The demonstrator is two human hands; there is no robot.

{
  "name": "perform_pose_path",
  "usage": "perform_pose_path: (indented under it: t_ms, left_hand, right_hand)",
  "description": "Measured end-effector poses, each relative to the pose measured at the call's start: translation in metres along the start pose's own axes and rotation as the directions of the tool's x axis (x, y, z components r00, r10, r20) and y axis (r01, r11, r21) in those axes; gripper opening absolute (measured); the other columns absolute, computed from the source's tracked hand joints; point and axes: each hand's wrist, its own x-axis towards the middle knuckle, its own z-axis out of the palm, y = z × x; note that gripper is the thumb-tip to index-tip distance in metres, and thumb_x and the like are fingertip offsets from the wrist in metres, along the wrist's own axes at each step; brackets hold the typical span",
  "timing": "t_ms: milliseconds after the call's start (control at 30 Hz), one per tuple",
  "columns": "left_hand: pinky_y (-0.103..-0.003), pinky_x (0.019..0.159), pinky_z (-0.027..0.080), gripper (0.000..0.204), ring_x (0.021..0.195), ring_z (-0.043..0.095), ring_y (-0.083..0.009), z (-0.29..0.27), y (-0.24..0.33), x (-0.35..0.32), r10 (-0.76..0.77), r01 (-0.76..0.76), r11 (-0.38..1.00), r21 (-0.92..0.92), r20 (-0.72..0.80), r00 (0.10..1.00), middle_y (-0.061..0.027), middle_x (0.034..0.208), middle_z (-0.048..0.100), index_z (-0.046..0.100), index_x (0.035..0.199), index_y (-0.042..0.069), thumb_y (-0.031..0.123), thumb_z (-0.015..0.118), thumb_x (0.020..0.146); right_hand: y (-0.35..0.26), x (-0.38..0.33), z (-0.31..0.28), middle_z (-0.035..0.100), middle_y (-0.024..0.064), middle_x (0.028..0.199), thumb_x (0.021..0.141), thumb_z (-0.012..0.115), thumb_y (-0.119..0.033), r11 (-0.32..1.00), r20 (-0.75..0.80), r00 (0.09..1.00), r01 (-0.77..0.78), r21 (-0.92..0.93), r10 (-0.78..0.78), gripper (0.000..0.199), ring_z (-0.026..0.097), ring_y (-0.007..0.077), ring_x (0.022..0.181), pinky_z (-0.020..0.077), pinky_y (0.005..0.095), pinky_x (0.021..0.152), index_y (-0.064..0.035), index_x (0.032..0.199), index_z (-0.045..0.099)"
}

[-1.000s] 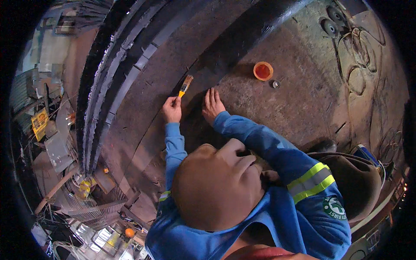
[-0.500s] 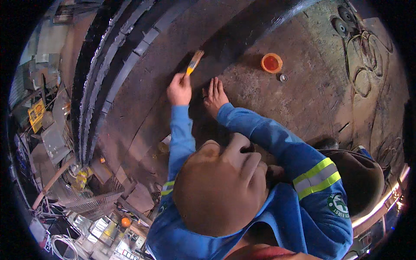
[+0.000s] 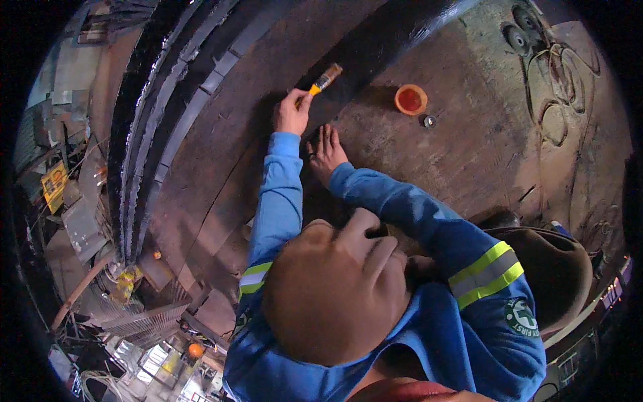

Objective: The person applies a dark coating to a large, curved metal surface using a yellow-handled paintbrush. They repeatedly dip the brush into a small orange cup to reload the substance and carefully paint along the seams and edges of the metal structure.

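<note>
My left hand is closed round the yellow handle of a paintbrush. The brush slants up to the right, its bristles over a dark, wet-looking band across the brown surface; whether they touch it I cannot tell. Just below and to the right, my right hand lies flat with fingers stretched out, holding nothing. It rests at the edge of the dark area. Farther right stands a small orange tub with reddish contents. A small round metal piece sits beside it.
Long curved dark metal ribs rise on the left. Coiled cable and round discs lie at the far right. Wire mesh, a yellow sign and mixed clutter fill the lower left.
My left hand has moved up and to the right with the paintbrush, which now leans more to the right. My right hand stays flat; the whole view has shifted slightly.
</note>
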Motion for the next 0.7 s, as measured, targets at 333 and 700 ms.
perform_pose_path:
  t_ms: [333, 700]
  left_hand:
    - [-0.039, 0.07, 0.05, 0.023, 0.083, 0.064, -0.0354, -0.016, 0.01, -0.015, 0.005, -0.004, 0.998, 0.06, -0.012, 1.0, -0.0164, 0.087, 0.066, 0.064, 0.092, 0.005, 0.027, 0.063, 0.084]
    - [-0.033, 0.071, 0.049, 0.023, 0.078, 0.066, -0.0263, -0.02, 0.021, -0.044, 0.009, -0.008, 0.997, 0.079, -0.014, 1.0, -0.014, 0.087, 0.068, 0.064, 0.094, 0.001, 0.022, 0.066, 0.084]
  right_hand:
    - [0.002, 0.003, 0.017, 0.038, 0.0331, 0.134, 0.091, 0.036, -0.035, 1.0, -0.106, 0.994, 0.024, -0.006, -0.025, 0.051, 0.03, 0.0491, 0.129, 0.0202, 0.0563, 0.107, -0.0082, 0.134, 0.045]
    - [-0.014, -0.004, 0.009, 0.039, 0.0255, 0.137, 0.094, 0.034, -0.037, 0.995, -0.071, 0.993, 0.091, -0.049, -0.094, 0.054, 0.027, 0.0445, 0.132, 0.0163, 0.0586, 0.108, -0.0064, 0.138, 0.037]
